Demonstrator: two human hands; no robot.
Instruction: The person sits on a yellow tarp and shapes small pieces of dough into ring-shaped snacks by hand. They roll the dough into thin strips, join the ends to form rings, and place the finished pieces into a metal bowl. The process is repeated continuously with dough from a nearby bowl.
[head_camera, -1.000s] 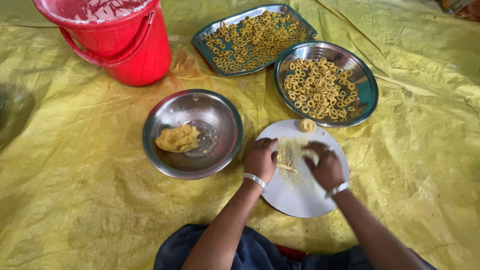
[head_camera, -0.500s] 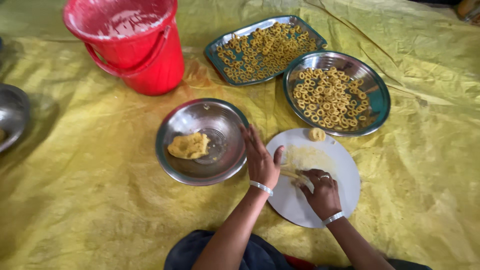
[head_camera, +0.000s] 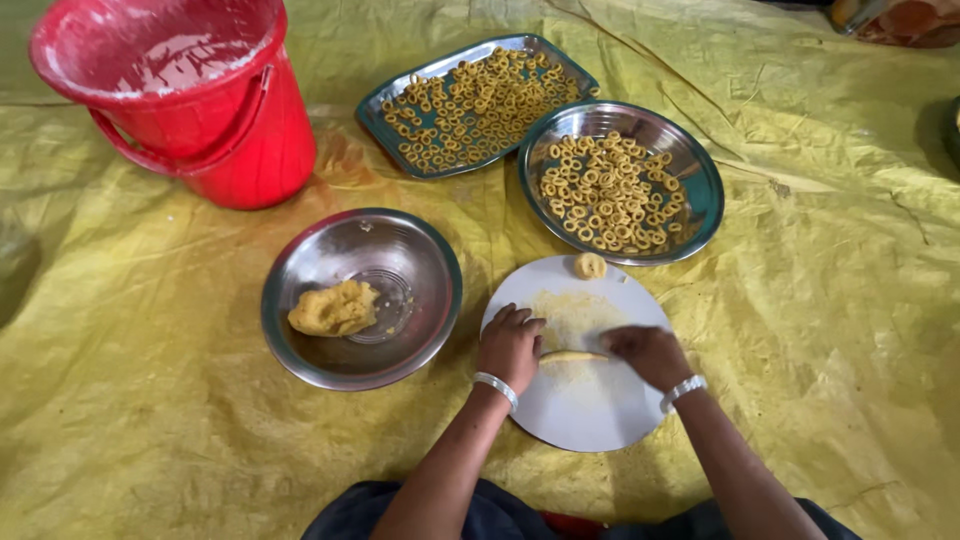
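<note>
- Your left hand (head_camera: 510, 347) lay palm down on the near left part of the round white plate (head_camera: 590, 410), fingers curled loosely and close together, the fingertips touching the left end of a thin roll of yellow dough (head_camera: 573, 356).
- Your right hand (head_camera: 650, 355) lay palm down just across from it, fingers bent, meeting the right end of the same roll. Neither hand was wrapped around the roll; it lay flat on the plate between them, pinched or pressed at its ends, and you could not tell from this view how tightly.
- A pale dusting of crumbs covered the middle of the plate, and a small dough piece (head_camera: 589, 265) sat at its far rim.
- To your left, just beside the plate, stood a steel bowl (head_camera: 420, 250) with a dough lump (head_camera: 334, 308) inside.
- Farther off, a round steel dish (head_camera: 700, 165) held many dough rings, touching a rectangular tray (head_camera: 375, 105) also filled with rings.
- A red bucket (head_camera: 250, 150) stood at the far left, all on a yellow sheet (head_camera: 150, 400).
</note>
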